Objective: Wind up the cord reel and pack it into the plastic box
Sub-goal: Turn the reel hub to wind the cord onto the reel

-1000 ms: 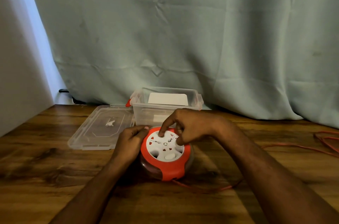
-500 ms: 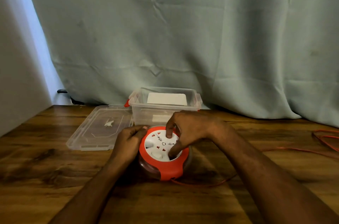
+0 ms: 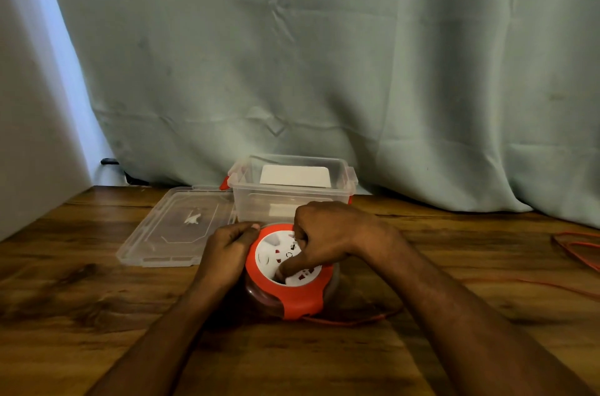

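A round orange cord reel (image 3: 298, 301) with a white socket face stands on the wooden table (image 3: 81, 314) in front of me. My left hand (image 3: 227, 253) grips its left side. My right hand (image 3: 328, 240) lies over the white face with curled fingers, one fingertip pressed into a recess on the face. An orange cord (image 3: 354, 320) leaves the reel's front and runs off to the right, ending in loose loops (image 3: 578, 249). Just behind the reel stands the clear plastic box (image 3: 246, 197), open, with a white label on its far wall.
The box's clear lid (image 3: 175, 233) lies flat on the table to the left of the box. A grey-green curtain (image 3: 324, 71) hangs behind the table. A pale wall (image 3: 29, 136) closes the left side.
My right hand has turned the white face round, its finger going from the far side to the near side. The orange cord on the table has pulled in closer to the reel.
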### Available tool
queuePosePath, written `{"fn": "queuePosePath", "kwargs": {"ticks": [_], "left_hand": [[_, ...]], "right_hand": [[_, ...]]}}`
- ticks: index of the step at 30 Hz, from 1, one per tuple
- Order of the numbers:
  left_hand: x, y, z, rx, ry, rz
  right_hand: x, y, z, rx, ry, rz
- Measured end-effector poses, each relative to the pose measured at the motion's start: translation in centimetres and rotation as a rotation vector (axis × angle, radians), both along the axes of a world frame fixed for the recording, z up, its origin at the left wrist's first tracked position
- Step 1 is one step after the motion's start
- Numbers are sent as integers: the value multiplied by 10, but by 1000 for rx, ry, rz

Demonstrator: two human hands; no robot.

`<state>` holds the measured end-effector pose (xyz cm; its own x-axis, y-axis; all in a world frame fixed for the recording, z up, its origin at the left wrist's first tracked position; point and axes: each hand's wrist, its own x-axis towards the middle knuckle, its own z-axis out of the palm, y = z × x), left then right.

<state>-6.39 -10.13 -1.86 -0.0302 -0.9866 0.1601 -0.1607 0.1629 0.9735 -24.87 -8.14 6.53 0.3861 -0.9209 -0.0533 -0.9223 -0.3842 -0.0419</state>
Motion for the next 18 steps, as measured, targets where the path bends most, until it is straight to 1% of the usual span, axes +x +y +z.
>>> {"fn": "queuePosePath", "kwargs": {"ticks": [2, 7, 12, 18], "left_hand": [[0, 1, 1, 4, -9, 1], [0, 1, 1, 4, -13, -5], [0, -1, 0, 0, -10, -5], [1, -1, 0, 2, -11, -13]], "right_hand": [[3, -1, -1, 5, -14, 7], [-8, 0, 11, 24, -133, 106], [-17, -4, 15, 109, -153, 112], [-21, -7, 10, 135, -148, 91]]}}
